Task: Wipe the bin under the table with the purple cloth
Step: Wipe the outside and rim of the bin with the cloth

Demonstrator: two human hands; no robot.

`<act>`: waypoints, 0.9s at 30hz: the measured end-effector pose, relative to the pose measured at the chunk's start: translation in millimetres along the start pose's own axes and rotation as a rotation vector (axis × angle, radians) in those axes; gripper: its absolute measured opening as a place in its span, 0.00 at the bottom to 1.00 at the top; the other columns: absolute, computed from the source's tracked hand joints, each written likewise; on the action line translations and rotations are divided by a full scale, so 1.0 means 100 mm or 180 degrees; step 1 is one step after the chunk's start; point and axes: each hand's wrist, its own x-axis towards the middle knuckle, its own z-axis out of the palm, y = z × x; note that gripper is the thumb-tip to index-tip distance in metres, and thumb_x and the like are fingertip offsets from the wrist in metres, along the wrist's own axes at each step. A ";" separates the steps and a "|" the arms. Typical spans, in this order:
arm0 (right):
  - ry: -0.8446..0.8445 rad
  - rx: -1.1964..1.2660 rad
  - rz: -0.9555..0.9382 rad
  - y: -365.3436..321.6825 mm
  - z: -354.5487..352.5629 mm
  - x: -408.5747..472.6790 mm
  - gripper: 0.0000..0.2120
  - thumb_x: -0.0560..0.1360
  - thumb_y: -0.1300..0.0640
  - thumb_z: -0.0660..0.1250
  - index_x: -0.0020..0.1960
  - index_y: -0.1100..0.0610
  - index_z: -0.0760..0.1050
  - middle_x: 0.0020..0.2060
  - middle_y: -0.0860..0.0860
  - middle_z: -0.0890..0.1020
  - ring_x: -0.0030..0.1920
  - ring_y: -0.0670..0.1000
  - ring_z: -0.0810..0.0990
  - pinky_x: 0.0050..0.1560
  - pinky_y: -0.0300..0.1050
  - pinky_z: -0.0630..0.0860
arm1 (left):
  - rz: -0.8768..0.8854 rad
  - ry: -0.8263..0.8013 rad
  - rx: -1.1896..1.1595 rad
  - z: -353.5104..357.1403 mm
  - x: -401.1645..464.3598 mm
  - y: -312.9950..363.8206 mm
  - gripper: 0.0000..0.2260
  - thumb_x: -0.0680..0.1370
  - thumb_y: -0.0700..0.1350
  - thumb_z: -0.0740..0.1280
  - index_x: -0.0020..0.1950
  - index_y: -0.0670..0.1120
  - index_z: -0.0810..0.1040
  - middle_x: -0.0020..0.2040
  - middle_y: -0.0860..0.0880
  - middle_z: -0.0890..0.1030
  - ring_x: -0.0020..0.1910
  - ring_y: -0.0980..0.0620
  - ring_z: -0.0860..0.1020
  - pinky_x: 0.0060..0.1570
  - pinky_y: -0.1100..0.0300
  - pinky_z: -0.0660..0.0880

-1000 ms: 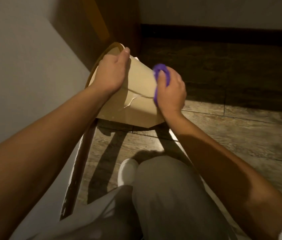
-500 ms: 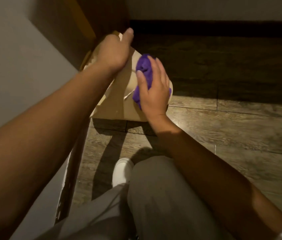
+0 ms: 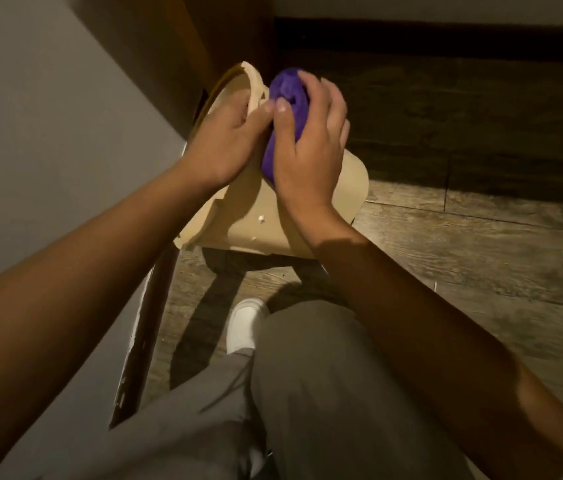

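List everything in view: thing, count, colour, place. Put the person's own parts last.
bin: one, beige, tipped on its side on the floor, upper centre.
purple cloth: one, purple, bunched against the bin's wall.
floor: one, brown wood planks, right and centre.
wall: one, grey, left.
baseboard: one, dark, along the top.
shoe: one, white, on the floor, centre.
trousers: one pair, grey, bottom centre.
left hand: one, grips the bin's rim.
right hand: one, presses the purple cloth on the bin.
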 end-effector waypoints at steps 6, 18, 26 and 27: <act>-0.0512 -0.0742 0.0319 0.59 -0.10 -0.19 0.24 0.84 0.42 0.56 0.77 0.49 0.67 0.77 0.53 0.69 0.75 0.57 0.66 0.71 0.62 0.68 | -0.0408 0.0617 -0.0283 0.11 -0.36 -0.32 0.18 0.85 0.55 0.56 0.72 0.50 0.71 0.60 0.55 0.79 0.58 0.59 0.78 0.55 0.61 0.74; -0.0505 -0.0517 -0.0344 0.14 0.19 -0.32 0.25 0.83 0.42 0.56 0.77 0.49 0.67 0.78 0.54 0.69 0.76 0.58 0.67 0.72 0.60 0.64 | -0.0331 0.0678 -0.0521 0.13 0.00 -0.24 0.21 0.87 0.53 0.50 0.53 0.44 0.79 0.48 0.46 0.82 0.50 0.52 0.81 0.56 0.54 0.77; -0.0396 -0.0236 0.1038 0.68 -0.08 0.09 0.20 0.85 0.52 0.60 0.75 0.54 0.71 0.73 0.53 0.74 0.73 0.55 0.72 0.70 0.59 0.72 | -0.0611 0.0798 -0.0479 0.23 -0.03 -0.26 0.17 0.87 0.53 0.51 0.62 0.47 0.76 0.50 0.57 0.79 0.48 0.63 0.78 0.39 0.78 0.68; -0.0374 -0.0049 0.0827 0.52 -0.04 0.10 0.18 0.85 0.53 0.61 0.73 0.55 0.73 0.70 0.53 0.78 0.70 0.54 0.74 0.69 0.58 0.74 | -0.0598 0.0746 -0.0481 0.22 0.00 -0.26 0.17 0.87 0.53 0.51 0.62 0.47 0.76 0.49 0.56 0.80 0.48 0.62 0.79 0.39 0.77 0.70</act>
